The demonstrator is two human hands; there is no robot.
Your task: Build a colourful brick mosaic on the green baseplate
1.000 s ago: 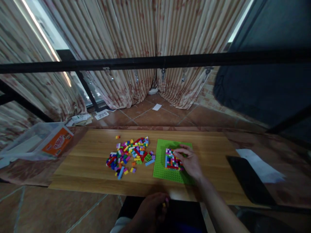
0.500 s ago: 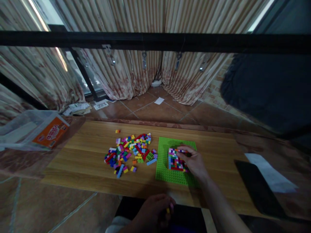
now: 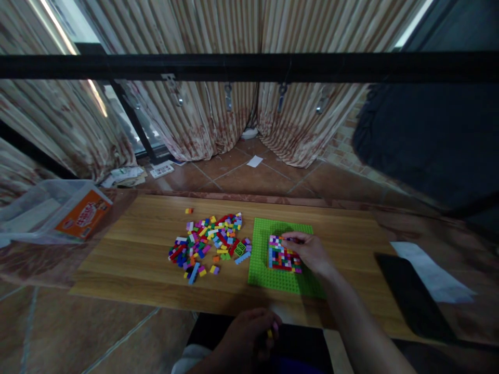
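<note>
My right hand [image 3: 310, 251] reaches over a block of many-coloured toy bricks [image 3: 281, 258] built on a green baseplate [image 3: 260, 277]. Its thumb and fingers are closed at the block's far right edge; whatever they pinch is hidden beneath them. Low in front of the table, above the lap, my left hand [image 3: 255, 330] is curled round small toy bricks [image 3: 270, 333], with yellow and pink showing at the fingertips. A pile of loose toy bricks [image 3: 212, 241] lies left of the baseplate, among them light blue, red, green and purple pieces.
The wooden table [image 3: 128, 249] carries it all. A clear plastic box [image 3: 47, 208] with an orange label stands at the left. To the right lie a black flat object [image 3: 413, 296] and white paper [image 3: 432, 275]. A black bar [image 3: 249, 67] crosses before the curtains.
The view has shifted slightly. My right hand stays over the brick block, its fingers a little nearer the block's far edge. My left hand keeps its hold in front of the table.
</note>
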